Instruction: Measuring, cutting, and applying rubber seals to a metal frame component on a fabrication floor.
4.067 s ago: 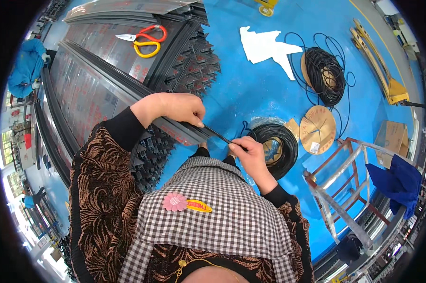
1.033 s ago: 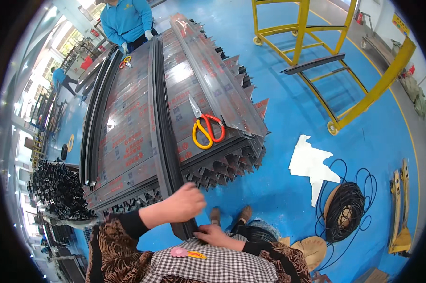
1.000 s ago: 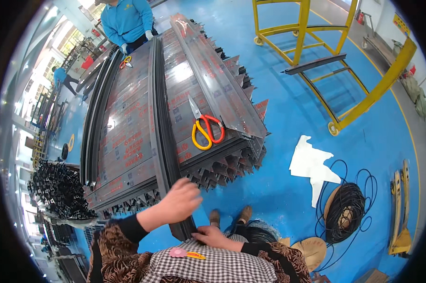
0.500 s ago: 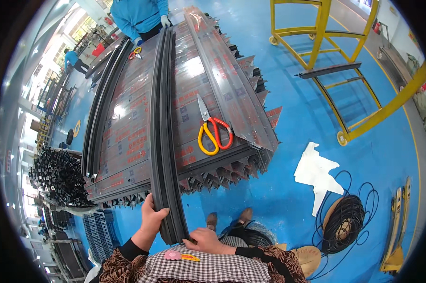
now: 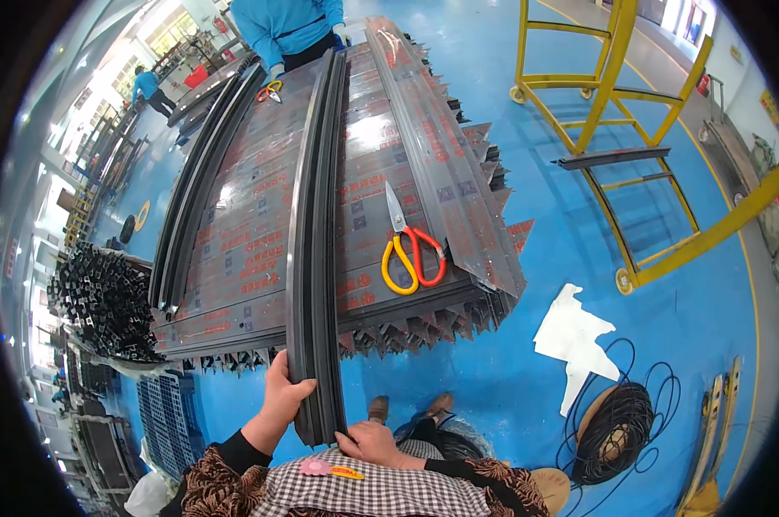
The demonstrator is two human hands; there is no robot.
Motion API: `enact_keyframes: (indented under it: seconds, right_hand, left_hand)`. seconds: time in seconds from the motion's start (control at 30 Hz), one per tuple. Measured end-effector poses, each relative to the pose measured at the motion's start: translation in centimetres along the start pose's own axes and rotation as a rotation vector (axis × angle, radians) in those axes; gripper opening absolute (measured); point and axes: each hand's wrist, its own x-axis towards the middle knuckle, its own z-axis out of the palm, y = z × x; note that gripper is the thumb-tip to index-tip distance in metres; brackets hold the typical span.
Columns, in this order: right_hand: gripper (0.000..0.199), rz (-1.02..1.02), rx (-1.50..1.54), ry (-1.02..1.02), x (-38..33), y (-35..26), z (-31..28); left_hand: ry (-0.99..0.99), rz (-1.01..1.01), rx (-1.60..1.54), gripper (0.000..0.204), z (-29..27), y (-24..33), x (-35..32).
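A long, dark grey grooved profile (image 5: 314,258) runs lengthwise over the stack, its near end jutting past the front edge toward my body. My left hand (image 5: 282,401) is closed on its left side near that end, thumb on top. At the near end's right corner, my right hand (image 5: 374,444) is closed with fingertips on the profile; its finger undersides are hidden. To the right of the profile lie scissors (image 5: 404,254) with one yellow and one red handle, blades pointing away. Beneath is a wide stack of film-covered panels (image 5: 243,250) with red print.
Across the stack stands a person in blue (image 5: 290,34), gloved hands by the profile's far end. More dark profiles (image 5: 196,189) and a second pair of scissors (image 5: 271,91) lie left. At right are a yellow wheeled frame (image 5: 592,121), white sheet (image 5: 575,340) and black cable coil (image 5: 618,435).
My view has shifted, so the stack and scissors sit farther right in the picture. Both hands keep their hold on the profile, which lies at a slightly different angle in view.
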Motion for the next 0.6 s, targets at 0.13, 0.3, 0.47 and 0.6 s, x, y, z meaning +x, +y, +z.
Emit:
enact_keyframes:
  seconds: [0.13, 0.3, 0.47, 0.6]
  right_hand:
    - [0.037, 0.073, 0.065, -0.015, 0.5, 0.2, 0.4]
    - [0.039, 0.181, 0.154, -0.059, 1.7, 0.6, 1.4]
    - [0.04, 0.258, 0.2, -0.069, 2.1, 0.8, 2.1]
    - [0.034, 0.291, 0.029, -0.294, 3.0, 0.7, -0.4]
  left_hand:
    - [0.019, 0.041, 0.141, 0.043, 0.2, 0.0, 0.9]
    - [0.08, 0.106, 0.339, 0.043, 0.3, 0.0, 2.4]
    - [0.11, 0.111, 0.466, 0.044, 0.5, 0.8, 3.0]
    - [0.093, 0.041, 0.521, 0.041, 0.2, 1.2, 2.3]
